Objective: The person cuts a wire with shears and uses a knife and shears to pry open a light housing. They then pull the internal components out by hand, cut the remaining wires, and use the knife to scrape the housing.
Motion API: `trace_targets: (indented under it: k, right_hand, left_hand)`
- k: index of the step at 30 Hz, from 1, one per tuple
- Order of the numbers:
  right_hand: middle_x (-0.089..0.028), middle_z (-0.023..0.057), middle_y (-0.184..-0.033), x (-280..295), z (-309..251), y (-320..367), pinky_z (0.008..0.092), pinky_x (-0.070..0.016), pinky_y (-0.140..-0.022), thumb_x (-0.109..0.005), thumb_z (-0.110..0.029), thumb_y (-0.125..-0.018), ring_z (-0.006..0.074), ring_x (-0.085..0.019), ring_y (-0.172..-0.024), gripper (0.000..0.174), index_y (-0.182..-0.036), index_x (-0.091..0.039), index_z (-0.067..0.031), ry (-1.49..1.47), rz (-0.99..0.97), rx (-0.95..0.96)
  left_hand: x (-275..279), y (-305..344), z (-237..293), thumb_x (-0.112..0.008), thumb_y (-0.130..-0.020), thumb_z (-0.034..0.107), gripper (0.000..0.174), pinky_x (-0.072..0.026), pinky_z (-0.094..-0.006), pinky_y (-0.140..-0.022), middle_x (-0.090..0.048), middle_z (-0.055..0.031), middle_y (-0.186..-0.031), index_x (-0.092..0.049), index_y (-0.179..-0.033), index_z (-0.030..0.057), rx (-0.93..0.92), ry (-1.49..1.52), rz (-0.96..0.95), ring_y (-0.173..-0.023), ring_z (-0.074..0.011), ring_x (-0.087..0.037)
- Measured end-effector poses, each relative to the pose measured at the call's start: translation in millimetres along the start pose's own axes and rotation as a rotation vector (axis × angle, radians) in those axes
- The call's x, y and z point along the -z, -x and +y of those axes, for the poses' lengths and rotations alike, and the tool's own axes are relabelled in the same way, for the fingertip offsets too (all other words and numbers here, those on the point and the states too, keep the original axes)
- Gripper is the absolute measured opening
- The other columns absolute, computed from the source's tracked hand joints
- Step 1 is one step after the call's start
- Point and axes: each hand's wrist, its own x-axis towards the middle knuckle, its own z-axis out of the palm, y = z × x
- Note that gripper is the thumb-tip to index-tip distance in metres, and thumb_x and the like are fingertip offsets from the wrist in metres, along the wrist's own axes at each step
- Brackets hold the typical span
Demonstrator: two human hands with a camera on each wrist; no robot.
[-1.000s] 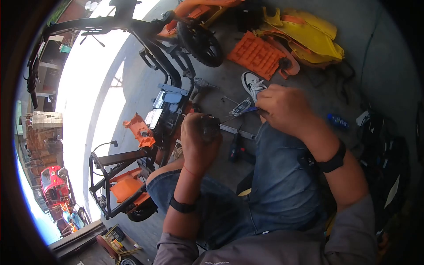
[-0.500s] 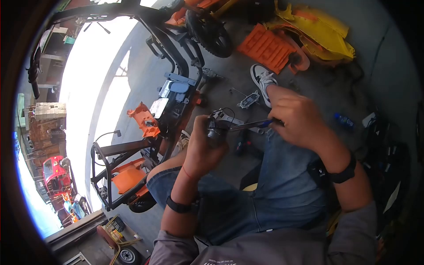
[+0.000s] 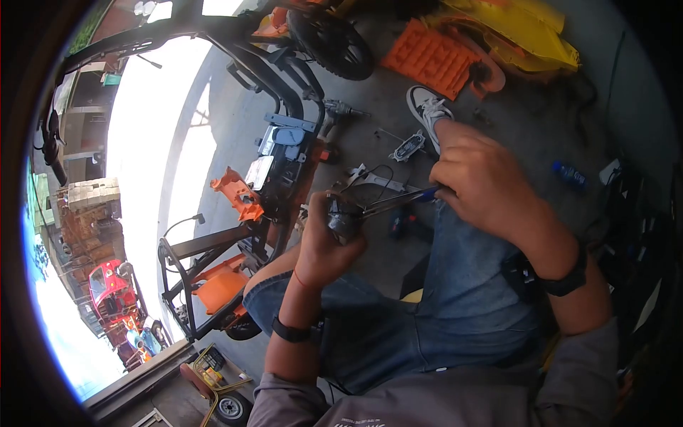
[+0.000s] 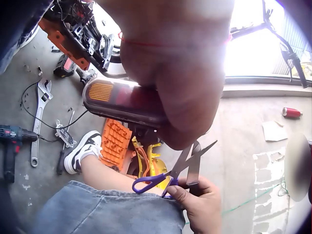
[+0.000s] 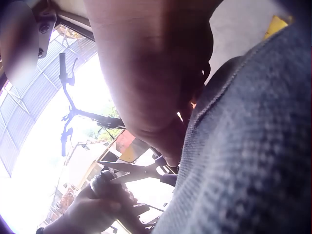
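My left hand [image 3: 331, 245] grips a tail light [image 4: 122, 100] with an amber and dark red lens. A thin black cable [image 4: 44, 124] trails from the light's end in the left wrist view. My right hand [image 3: 484, 178] holds purple-handled scissors [image 4: 181, 163] by the handle, their blades spread and pointing toward the left hand. Alongside the scissors, a flat metal strip [image 4: 194, 168] with a dark base also rises from the right fingers. In the right wrist view, the scissor blades [image 5: 131, 170] overlap the left hand's outline.
On the floor lie an adjustable wrench [image 4: 39, 119], a cordless drill [image 4: 12, 146], a small metal part [image 3: 408, 146] and a blue bottle [image 3: 569, 174]. A stripped scooter frame [image 3: 284, 156] stands left. Orange panel [image 3: 430, 60] and yellow bodywork [image 3: 530, 39] lie at the back.
The right hand has shifted right and slightly down in the head view, the scissors staying between both hands. The left hand has turned the tail light a little.
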Motion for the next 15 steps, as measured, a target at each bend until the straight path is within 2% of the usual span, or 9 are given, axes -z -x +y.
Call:
trace_targets:
  k: [6,9,12,14,15]
  right_hand:
    - [-0.063,0.0052,-0.072,2.4,-1.2,4.0,0.0361,-0.0475,-0.083,-0.072,-0.007,-0.071,0.0249,-0.062,-0.079,0.01,-0.068,-0.063,-0.0096,0.015,0.028,-0.001]
    - [-0.063,0.0068,-0.073,5.6,-0.9,6.3,0.0378,-0.0472,-0.085,-0.072,-0.007,-0.075,0.0266,-0.062,-0.083,0.008,-0.072,-0.065,-0.0073,-0.038,-0.012,-0.011]
    - [-0.065,0.0092,-0.078,9.3,-6.1,7.4,0.0392,-0.0483,-0.086,-0.072,-0.007,-0.08,0.0294,-0.062,-0.088,0.006,-0.08,-0.067,-0.005,-0.179,0.06,-0.089]
    - [-0.066,0.0106,-0.077,27.6,-20.5,4.9,0.0403,-0.0522,-0.077,-0.072,-0.008,-0.084,0.0321,-0.065,-0.084,0.008,-0.089,-0.067,-0.0046,-0.18,0.132,-0.179]
    - [-0.066,0.0106,-0.077,38.1,-31.9,7.7,0.0403,-0.0522,-0.077,-0.072,-0.008,-0.084,0.0321,-0.065,-0.084,0.008,-0.089,-0.067,-0.0046,-0.181,0.13,-0.172]
  left_hand:
    - [-0.8,-0.5,8.3,-0.071,-0.078,-0.007,0.049,-0.0525,-0.0328,-0.089,-0.059,-0.0088,-0.104,-0.042,-0.116,0.0052,-0.082,-0.022,-0.017,-0.1,-0.0164,-0.063]
    - [-0.6,-1.2,9.0,-0.07,-0.079,-0.007,0.047,-0.0525,-0.0325,-0.087,-0.06,-0.0089,-0.104,-0.042,-0.115,0.0052,-0.095,-0.033,-0.024,-0.098,-0.0164,-0.064]
    - [0.9,0.0,10.7,-0.07,-0.079,-0.007,0.046,-0.0525,-0.0322,-0.086,-0.061,-0.0094,-0.104,-0.042,-0.114,0.0053,-0.089,-0.03,-0.032,-0.098,-0.0168,-0.064]
    - [1.7,0.4,13.3,-0.07,-0.08,-0.007,0.046,-0.0524,-0.0321,-0.086,-0.061,-0.0093,-0.105,-0.042,-0.115,0.0054,-0.082,-0.033,-0.032,-0.098,-0.0166,-0.064]
    - [2.0,1.1,13.6,-0.07,-0.08,-0.007,0.047,-0.0523,-0.0321,-0.086,-0.061,-0.0091,-0.105,-0.042,-0.115,0.0055,-0.075,-0.037,-0.032,-0.099,-0.0164,-0.064]
